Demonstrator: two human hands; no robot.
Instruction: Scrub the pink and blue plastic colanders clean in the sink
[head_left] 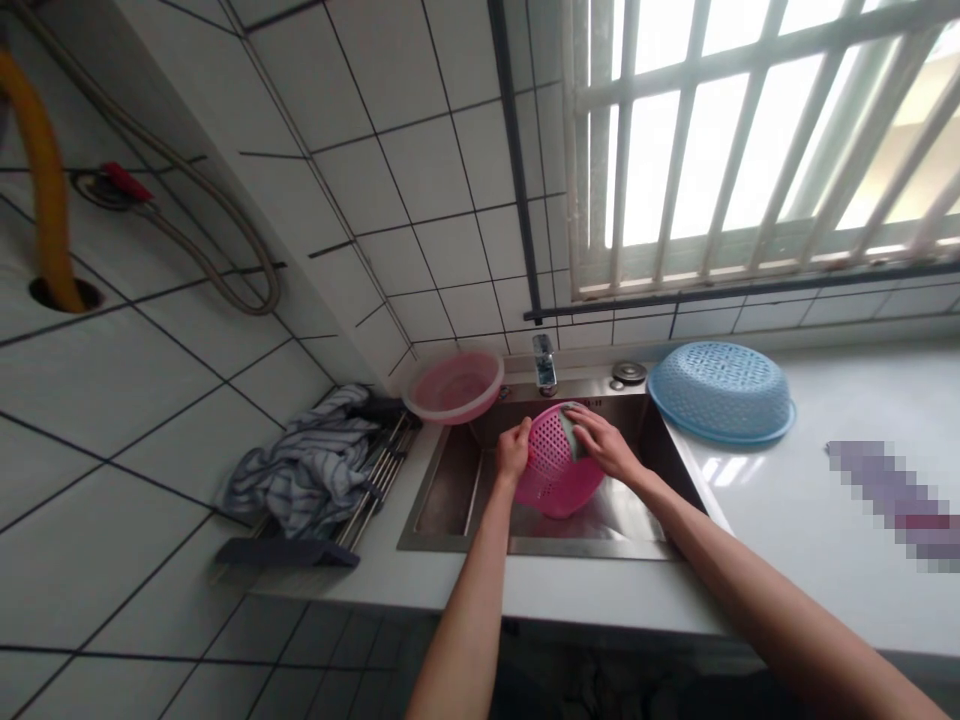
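Over the steel sink my left hand grips the rim of a pink perforated colander, held tilted. My right hand presses a grey-green sponge or cloth against the colander's outer side, fingers curled over it. The tap stands just behind the colander.
A pink bowl sits at the sink's back left corner. A blue colander lies upside down on the white counter to the right. A striped cloth lies on a rack left of the sink. Barred window above.
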